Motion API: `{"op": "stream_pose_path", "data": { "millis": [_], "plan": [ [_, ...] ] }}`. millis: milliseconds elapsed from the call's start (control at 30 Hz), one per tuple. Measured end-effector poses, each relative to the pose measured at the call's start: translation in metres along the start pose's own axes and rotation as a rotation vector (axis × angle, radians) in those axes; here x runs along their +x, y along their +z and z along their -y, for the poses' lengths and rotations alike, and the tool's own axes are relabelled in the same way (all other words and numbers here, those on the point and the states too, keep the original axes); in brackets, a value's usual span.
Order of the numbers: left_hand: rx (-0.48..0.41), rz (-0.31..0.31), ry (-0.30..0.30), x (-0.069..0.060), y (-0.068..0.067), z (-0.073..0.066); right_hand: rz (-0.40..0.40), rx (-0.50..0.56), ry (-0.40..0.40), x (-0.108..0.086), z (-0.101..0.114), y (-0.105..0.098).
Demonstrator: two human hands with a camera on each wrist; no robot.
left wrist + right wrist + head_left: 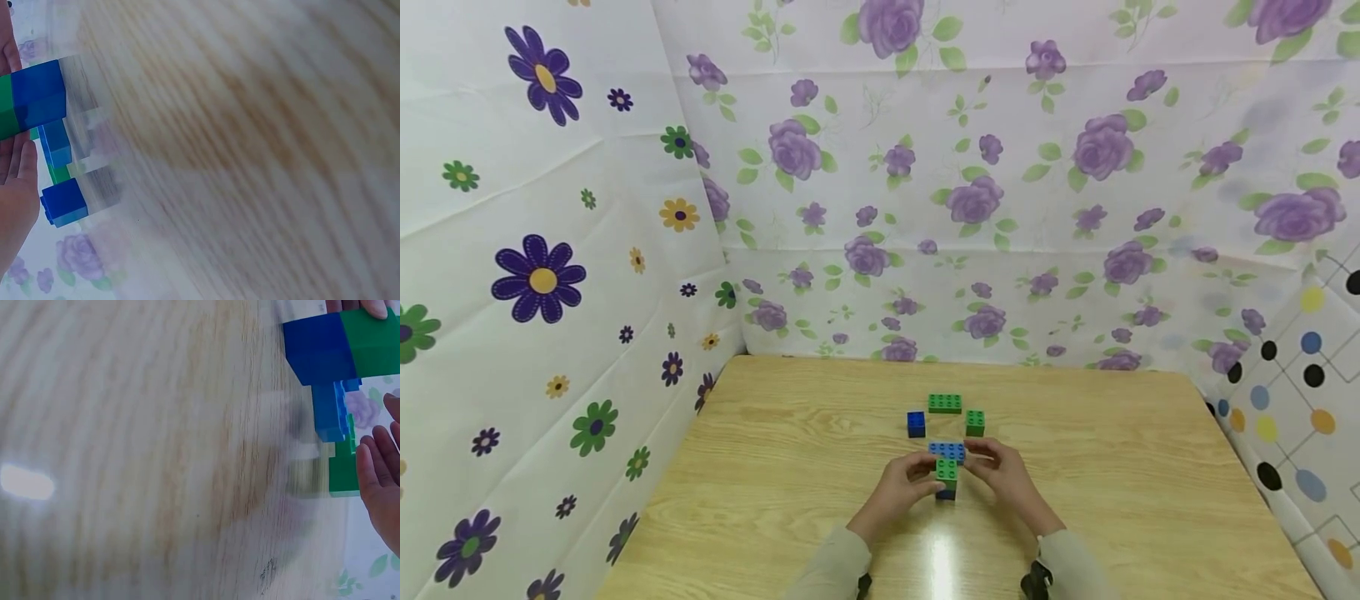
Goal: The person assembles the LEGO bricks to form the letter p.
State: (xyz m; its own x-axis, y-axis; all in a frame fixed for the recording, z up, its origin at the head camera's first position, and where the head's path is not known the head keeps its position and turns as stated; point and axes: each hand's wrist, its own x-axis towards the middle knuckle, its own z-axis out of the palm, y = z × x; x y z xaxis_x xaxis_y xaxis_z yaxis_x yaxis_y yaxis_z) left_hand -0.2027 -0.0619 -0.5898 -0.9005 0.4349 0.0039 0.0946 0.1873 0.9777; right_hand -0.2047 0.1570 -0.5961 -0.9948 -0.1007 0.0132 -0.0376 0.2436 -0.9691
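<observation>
A small green brick (947, 469) sits on top of a dark blue brick (946, 493), forming an upright stack at the near middle of the table. My left hand (900, 486) grips the green brick from the left, thumb on its near side and fingers behind. Just behind the stack is a longer light blue brick (947, 450), partly hidden. My right hand (1002, 472) is beside that brick's right end, fingers relaxed; whether they touch it I cannot tell. In the right wrist view the right hand (384, 481) is apart from the dark blue brick (319, 350).
Farther back on the wooden table (775, 467) are a square blue brick (916, 424), a square green brick (975, 422) and a longer green brick (945, 403). Flowered cloth (962, 275) stands behind the table, with more patterned cloth on both sides.
</observation>
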Motion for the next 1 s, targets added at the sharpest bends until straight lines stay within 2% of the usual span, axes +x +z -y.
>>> {"op": "stream_pose_path", "data": {
  "millis": [267,467,1000],
  "plan": [
    [-0.003,-0.009,0.015,-0.001,0.001,-0.002,0.059,0.038,0.006,0.014,-0.004,-0.001],
    [0.002,-0.013,0.013,0.000,0.002,-0.002,0.108,0.023,0.018,0.022,-0.007,0.001],
    [-0.054,-0.013,0.003,0.000,0.001,0.002,0.087,-0.117,0.009,0.036,-0.021,0.012]
  ]
}}
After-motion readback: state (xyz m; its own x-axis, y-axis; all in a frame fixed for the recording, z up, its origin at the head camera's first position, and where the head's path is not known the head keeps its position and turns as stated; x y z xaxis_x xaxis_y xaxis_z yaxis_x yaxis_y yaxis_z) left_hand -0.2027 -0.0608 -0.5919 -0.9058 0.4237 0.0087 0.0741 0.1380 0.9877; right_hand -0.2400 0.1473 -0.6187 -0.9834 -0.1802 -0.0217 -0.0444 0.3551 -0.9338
